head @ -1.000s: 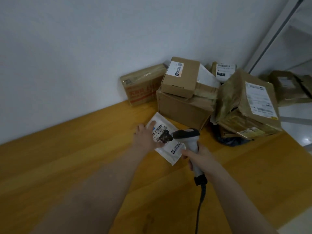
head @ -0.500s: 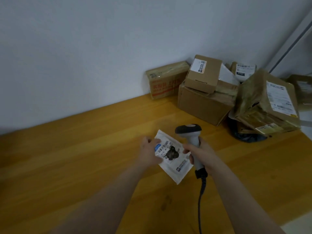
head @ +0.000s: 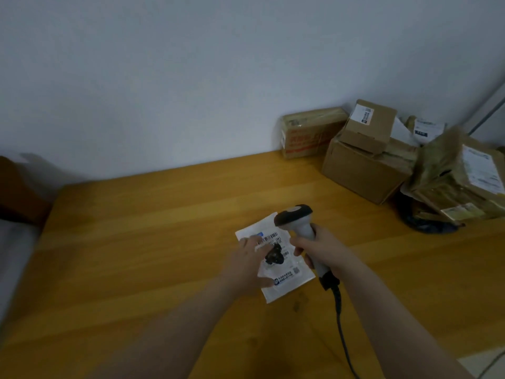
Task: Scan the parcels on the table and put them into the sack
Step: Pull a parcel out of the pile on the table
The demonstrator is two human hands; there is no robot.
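Far L edge: blurred brown object (head: 16, 187), can't tell what it is. Wooden bench (head: 136, 255) fills most of the view, white wall behind.

Centre: L hand (head: 246, 262) lies palm-down on a flat white mailer parcel (head: 284, 277). Fingers are fairly straight over the barcode label, thumb on the lower part. It presses the parcel and isn't curled round it. Parcel sits on the bench in front of the person, well apart from the pile, w/ dark print mid-label.

Just R of it, R hand (head: 321, 251) is wrapped tight round the grip of a grey scanner (head: 296, 218), dark head up over the parcel's top R corner. Black cable (head: 340, 318) runs from the grip's base down to the bottom edge.

Back R corner by the wall: taped carton (head: 308, 132) w/ red print, then big brown carton (head: 360, 170) w/ a small labelled box (head: 369, 124) on top. Far R: crumpled tape-wrapped parcel (head: 451, 173) w/ white label, dark bag (head: 429, 224) under it.
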